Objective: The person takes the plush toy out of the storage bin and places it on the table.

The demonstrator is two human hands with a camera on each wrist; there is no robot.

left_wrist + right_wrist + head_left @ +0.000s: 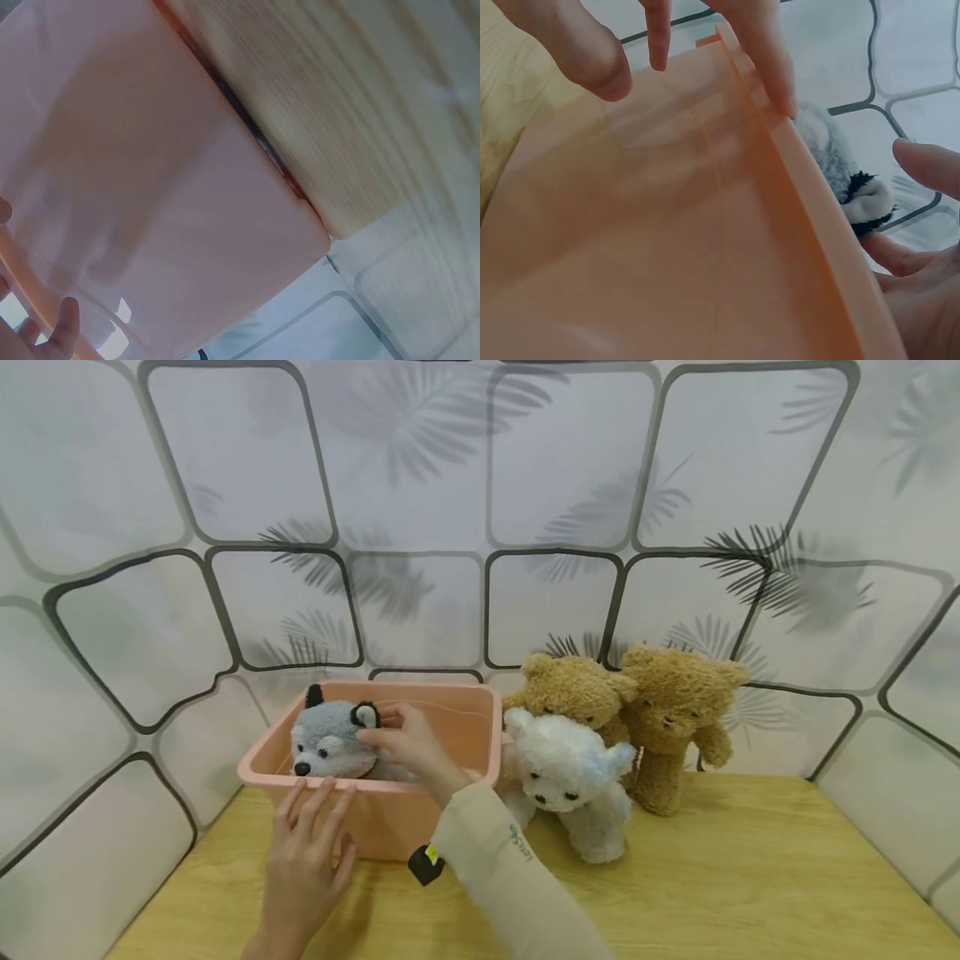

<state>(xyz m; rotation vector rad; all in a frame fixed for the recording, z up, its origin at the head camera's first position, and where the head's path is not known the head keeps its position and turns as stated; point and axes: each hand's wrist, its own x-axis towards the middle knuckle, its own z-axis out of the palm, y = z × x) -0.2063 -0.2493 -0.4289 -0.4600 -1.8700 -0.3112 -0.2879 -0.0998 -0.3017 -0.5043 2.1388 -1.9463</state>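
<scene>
A grey and white plush husky (330,739) with black-edged ears sits inside a pink plastic bin (390,818), its head above the near rim. My right hand (416,743) reaches over the bin with fingers beside the husky's ear; in the right wrist view a fingertip touches the ear (871,202) while the thumb stands apart. My left hand (303,868) is at the bin's front, its straight fingertips on the near rim. The left wrist view shows the bin's outer wall (165,187) and some fingertips at its rim. The husky's lower body is hidden by the bin.
Right of the bin stand a white plush bear (566,768) and two brown teddy bears, one behind it (570,689) and one farther right (678,718). All rest on a wood-grain table (750,860). Patterned fabric walls (420,610) enclose the back and sides.
</scene>
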